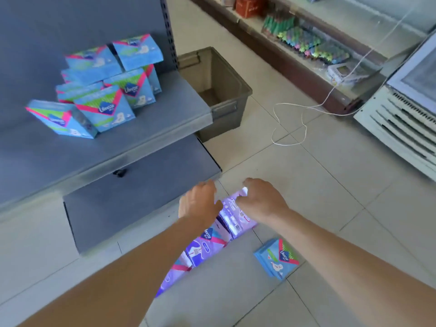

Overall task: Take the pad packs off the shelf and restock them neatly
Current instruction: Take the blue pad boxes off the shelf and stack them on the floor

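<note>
Currently on hand, all placed from the grey shelf [153, 128]:

- Blue packs [106, 109]: a loose heap on top of the shelf, toward its back wall. Soft packs in light blue with a green and pink band and a dark blue logo badge; several lean or lie tilted on one another.
- Purple packs [207, 244]: a row on the floor just in front of the shelf's foot. Lilac wrap, glossy, with the same dark blue badge and pink trim.
- Loose blue pack [276, 258]: flat on the floor, farther out from the shelf than the purple row.
- Left hand [199, 201]: at the shelf-side of the row's far end, thumb touching the wrap; its fingers are hidden, so clamped or apart cannot be told.
- Right hand [262, 199]: on the row's far end, on the side away from the shelf, fingers curled over the top pack.
- Bin [226, 90]: olive, open, against the shelf's right end.
- White cord [290, 128]: looped on the floor beyond the bin.
</note>
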